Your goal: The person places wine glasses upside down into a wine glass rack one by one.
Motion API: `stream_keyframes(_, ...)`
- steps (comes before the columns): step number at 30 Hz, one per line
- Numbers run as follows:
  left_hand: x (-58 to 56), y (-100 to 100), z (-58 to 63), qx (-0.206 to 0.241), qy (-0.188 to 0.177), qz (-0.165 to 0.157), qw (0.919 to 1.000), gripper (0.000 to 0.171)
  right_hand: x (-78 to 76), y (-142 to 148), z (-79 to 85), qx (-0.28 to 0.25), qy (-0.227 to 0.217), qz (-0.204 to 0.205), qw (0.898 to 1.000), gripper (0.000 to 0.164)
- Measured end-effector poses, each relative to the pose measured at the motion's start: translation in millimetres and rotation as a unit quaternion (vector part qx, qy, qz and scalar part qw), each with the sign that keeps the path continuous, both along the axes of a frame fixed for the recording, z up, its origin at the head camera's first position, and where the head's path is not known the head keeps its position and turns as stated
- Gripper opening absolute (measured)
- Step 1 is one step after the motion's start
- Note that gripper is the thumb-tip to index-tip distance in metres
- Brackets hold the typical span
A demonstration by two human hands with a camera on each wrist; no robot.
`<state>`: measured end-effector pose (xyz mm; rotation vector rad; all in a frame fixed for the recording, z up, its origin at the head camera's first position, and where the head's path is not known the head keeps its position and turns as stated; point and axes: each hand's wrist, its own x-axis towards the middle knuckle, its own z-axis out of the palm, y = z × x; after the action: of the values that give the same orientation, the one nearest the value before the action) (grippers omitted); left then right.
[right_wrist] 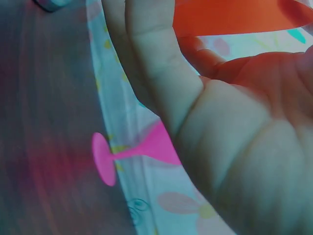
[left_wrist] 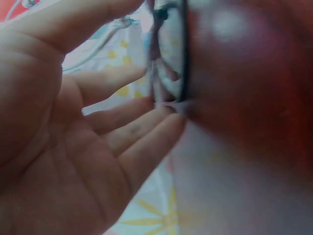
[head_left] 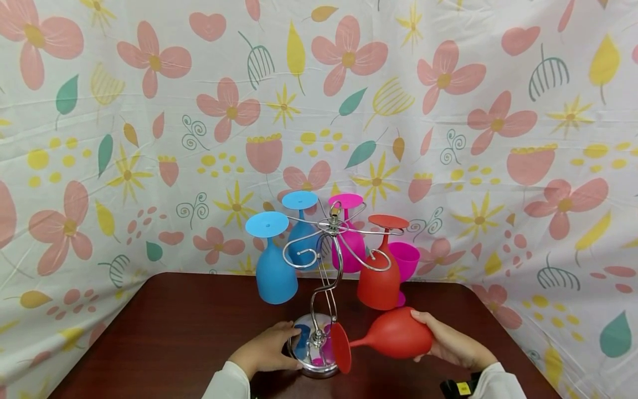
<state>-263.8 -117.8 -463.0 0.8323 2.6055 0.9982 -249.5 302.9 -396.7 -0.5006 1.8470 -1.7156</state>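
A chrome wine glass rack with curled arms stands on a round shiny base. My left hand grips the side of that base, thumb in front and fingers behind; in the left wrist view its fingertips are at the dark rim. My right hand holds a red plastic wine glass by the bowl, tipped on its side with the foot pointing left, in front of the base. Upside down on the rack hang two blue glasses, a pink glass and another red glass.
Behind the hanging red glass, a second pink glass stands upright on the dark brown table. A white cloth with flowers and leaves hangs at the back. A black strap is by the right wrist.
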Motion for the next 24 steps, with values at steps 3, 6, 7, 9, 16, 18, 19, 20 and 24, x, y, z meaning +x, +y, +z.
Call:
stream_keyframes(3, -1.1, -7, 4.4, -0.016, -0.001, -0.025, 0.9995, 0.074, -0.1, -4, -6.7, -0.037, -0.018, 0.021, 0.999, 0.045)
stream_keyframes(6, 0.2, -14, 13.5, 0.0, -0.023, -0.061, 0.9979, 0.07, -0.2, -9, -10.7, -0.078, -0.036, 0.05, 0.995, 0.042)
stream_keyframes(7, 2.8, -15, 18.7, 0.012, -0.035, -0.07, 0.9968, 0.067, -0.2, -11, -11.6, -0.089, -0.041, 0.059, 0.993, 0.042)
stream_keyframes(9, 10.8, -14, 32.8, 0.059, -0.073, -0.092, 0.9913, 0.059, 0.0, -15, -13.1, -0.109, -0.05, 0.074, 0.99, 0.042)
stream_keyframes(16, 24.5, 2, 56.5, 0.191, -0.077, -0.158, 0.9658, 0.036, 1.0, -33, -22.8, -0.172, -0.081, 0.143, 0.971, 0.053)
stream_keyframes(18, 24.5, 10, 54.9, 0.222, -0.044, -0.144, 0.9633, 0.033, 1.4, -40, -26.9, -0.19, -0.088, 0.17, 0.963, 0.059)
stream_keyframes(19, 24.7, 15, 53.3, 0.239, -0.026, -0.135, 0.9613, 0.031, 1.6, -44, -28.8, -0.198, -0.091, 0.183, 0.959, 0.062)
stream_keyframes(20, 25.1, 20, 51.8, 0.257, -0.008, -0.128, 0.9578, 0.03, 1.8, -48, -30.8, -0.203, -0.093, 0.193, 0.955, 0.065)
stream_keyframes(24, 29.7, 40, 47.9, 0.312, 0.084, -0.106, 0.9404, 0.028, 3.0, -62, -38.1, -0.221, -0.101, 0.213, 0.946, 0.068)
